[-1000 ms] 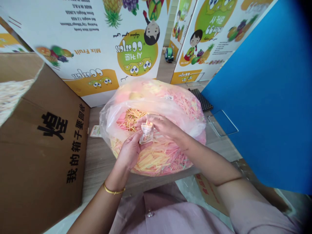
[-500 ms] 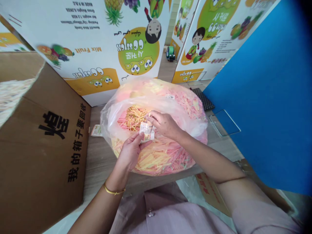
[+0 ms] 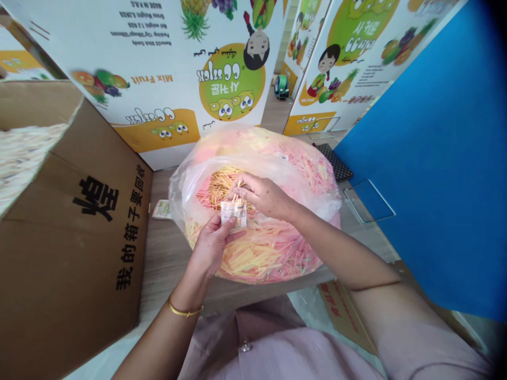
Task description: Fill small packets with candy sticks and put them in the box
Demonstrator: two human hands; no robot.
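My left hand (image 3: 214,240) pinches a small printed sachet (image 3: 228,212) upright over a big clear plastic bag (image 3: 182,179). The bag is full of thin pink and yellow candy sticks (image 3: 224,182), and its mouth lies open around them. From the right, my right hand (image 3: 263,196) pinches a few candy sticks (image 3: 236,196) between thumb and fingers. Their lower ends are at the sachet's top edge, and it looks as if they reach inside. How many sticks the sachet holds, I cannot tell.
At left stands a brown carton (image 3: 103,253) filled with pale sachets. Printed white cartons (image 3: 158,100) rise behind the bag. A green tape roll (image 3: 281,87), a flat printed packet (image 3: 161,209), a black patterned object (image 3: 335,161) and a blue panel (image 3: 428,174) surround it.
The sachet has shifted slightly left and is turned more face-on. My right hand's sticks now show clearly above its top edge. The whole view has shifted slightly.
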